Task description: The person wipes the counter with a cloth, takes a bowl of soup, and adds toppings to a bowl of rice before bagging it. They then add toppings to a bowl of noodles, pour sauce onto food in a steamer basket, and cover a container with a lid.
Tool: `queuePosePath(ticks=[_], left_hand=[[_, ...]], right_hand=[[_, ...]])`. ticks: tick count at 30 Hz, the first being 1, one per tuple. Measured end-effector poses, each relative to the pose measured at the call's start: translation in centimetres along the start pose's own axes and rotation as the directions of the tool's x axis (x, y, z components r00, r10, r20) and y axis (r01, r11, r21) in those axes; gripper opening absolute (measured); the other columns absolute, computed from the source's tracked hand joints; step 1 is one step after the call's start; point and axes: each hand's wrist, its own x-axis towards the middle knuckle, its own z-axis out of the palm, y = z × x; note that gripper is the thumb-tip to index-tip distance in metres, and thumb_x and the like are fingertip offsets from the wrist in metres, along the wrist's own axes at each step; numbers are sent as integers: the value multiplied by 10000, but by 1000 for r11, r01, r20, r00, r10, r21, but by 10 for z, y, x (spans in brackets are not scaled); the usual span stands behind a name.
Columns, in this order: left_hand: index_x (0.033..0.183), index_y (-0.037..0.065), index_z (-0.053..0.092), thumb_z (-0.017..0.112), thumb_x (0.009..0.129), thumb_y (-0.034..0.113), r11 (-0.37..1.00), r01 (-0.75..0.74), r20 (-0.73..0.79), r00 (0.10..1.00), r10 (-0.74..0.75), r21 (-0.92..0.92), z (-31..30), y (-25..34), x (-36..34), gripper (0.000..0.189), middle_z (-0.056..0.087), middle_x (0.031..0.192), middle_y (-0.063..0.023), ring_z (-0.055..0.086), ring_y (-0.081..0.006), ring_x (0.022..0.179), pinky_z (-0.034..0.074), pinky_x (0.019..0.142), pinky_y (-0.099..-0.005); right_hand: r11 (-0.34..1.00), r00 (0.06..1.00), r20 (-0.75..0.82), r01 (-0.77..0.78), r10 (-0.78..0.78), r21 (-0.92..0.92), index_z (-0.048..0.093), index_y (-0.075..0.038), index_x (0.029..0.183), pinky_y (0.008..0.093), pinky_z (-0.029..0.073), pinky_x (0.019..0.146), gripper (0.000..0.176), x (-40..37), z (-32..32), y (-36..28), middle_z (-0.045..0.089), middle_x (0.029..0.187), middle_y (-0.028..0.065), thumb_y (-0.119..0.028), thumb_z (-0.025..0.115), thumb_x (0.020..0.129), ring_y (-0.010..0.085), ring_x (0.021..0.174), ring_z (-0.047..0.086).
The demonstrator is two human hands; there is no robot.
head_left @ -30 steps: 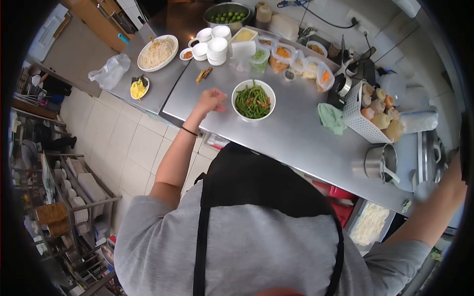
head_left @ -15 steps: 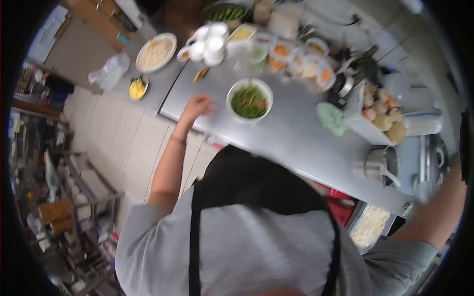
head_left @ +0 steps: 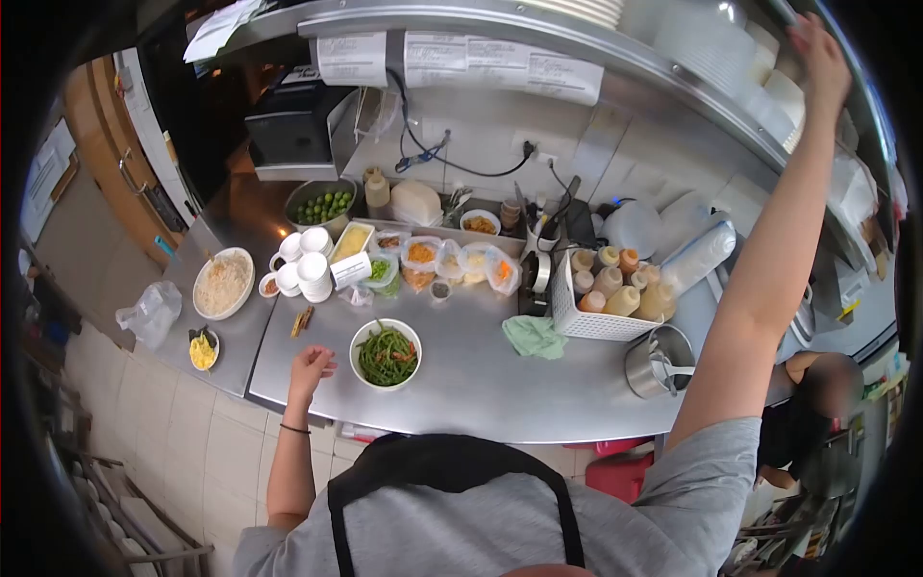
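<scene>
A white bowl of green vegetables [head_left: 386, 353] with reddish bits stands near the front edge of the steel counter [head_left: 461, 385]. Just left of it hovers my left hand [head_left: 312, 370], fingers loosely bent and slightly apart, with nothing in them. My right arm stretches far up to the right. At the overhead shelf, my right hand [head_left: 820, 65] has its fingers extended beside stacked clear plastic containers [head_left: 707, 48]; nothing shows in its grasp. A pair of small brown sticks [head_left: 302, 321] lies behind my left hand.
Stacked white cups [head_left: 312, 274], tubs of chopped ingredients [head_left: 420, 252] and a bowl of green limes [head_left: 324, 206] line the back. To the right are a green cloth [head_left: 535, 337], a white basket of sauce bottles [head_left: 611, 322] and a metal pot [head_left: 650, 367]. Another person [head_left: 808, 413] is at far right.
My view has tilted up, bringing the overhead shelf into sight. My right arm has swung from low at the right side up to the shelf. My left hand stays beside the bowl.
</scene>
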Motion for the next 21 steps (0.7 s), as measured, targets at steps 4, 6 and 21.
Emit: queuePosePath(ticks=[4, 6, 21], left_hand=[[888, 30, 559, 547, 825, 168, 992, -63, -90, 994, 53, -107, -3, -23, 9, 151, 606, 837, -56, 585, -122, 676, 472, 576, -231], [928, 40, 562, 541, 840, 233, 997, -29, -131, 991, 19, -75, 1, -19, 3, 213, 613, 882, -66, 578, -110, 687, 474, 595, -236], [1211, -16, 431, 362, 874, 524, 885, 106, -63, 987, -151, -454, 59, -9, -21, 640, 493, 1205, -146, 433, -243, 1141, 327, 926, -377]], right_hand=[[861, 983, -171, 141, -64, 488, 534, 52, 1077, 231, 453, 811, 264, -112, -9, -47, 595, 1043, 139, 5, 540, 818, 181, 912, 584], [842, 995, -7, -77, 96, 534, 502, 54, 1129, 222, 448, 793, 312, -201, 1, -85, 567, 1095, 139, 8, 531, 821, 183, 957, 561], [365, -165, 905, -875, 392, -317, 657, -5, 773, 280, 402, 486, 148, -690, 195, -140, 569, 573, 58, -131, 599, 725, 153, 487, 503]])
